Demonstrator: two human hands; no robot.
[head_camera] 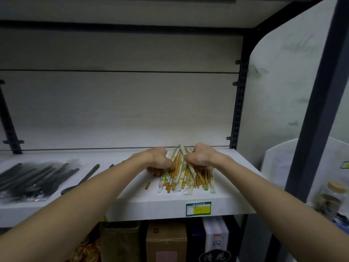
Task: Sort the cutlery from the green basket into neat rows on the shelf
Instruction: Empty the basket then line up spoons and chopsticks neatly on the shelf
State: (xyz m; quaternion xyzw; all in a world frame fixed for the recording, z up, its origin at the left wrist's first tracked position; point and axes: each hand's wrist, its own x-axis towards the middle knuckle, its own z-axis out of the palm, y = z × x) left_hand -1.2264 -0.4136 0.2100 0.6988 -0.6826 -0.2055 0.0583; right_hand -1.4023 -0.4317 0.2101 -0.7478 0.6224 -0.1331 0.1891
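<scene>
A heap of wrapped wooden chopsticks (181, 178) lies on the white shelf (151, 203), right of centre. My left hand (160, 161) grips the heap's left side with curled fingers. My right hand (200, 157) grips its right side, fingers curled down into the sticks. One short brown stick (147, 185) lies apart, just left of the heap. Black plastic cutlery in clear wrappers (32, 180) lies in rows at the shelf's left end, with a black spoon (81, 180) beside it. The green basket is not in view.
A green and yellow price label (198, 208) sits on the shelf's front edge. Boxes (166, 241) stand on the level below. A dark upright post (238, 103) bounds the shelf at the right. A glass jar (330, 201) stands further right.
</scene>
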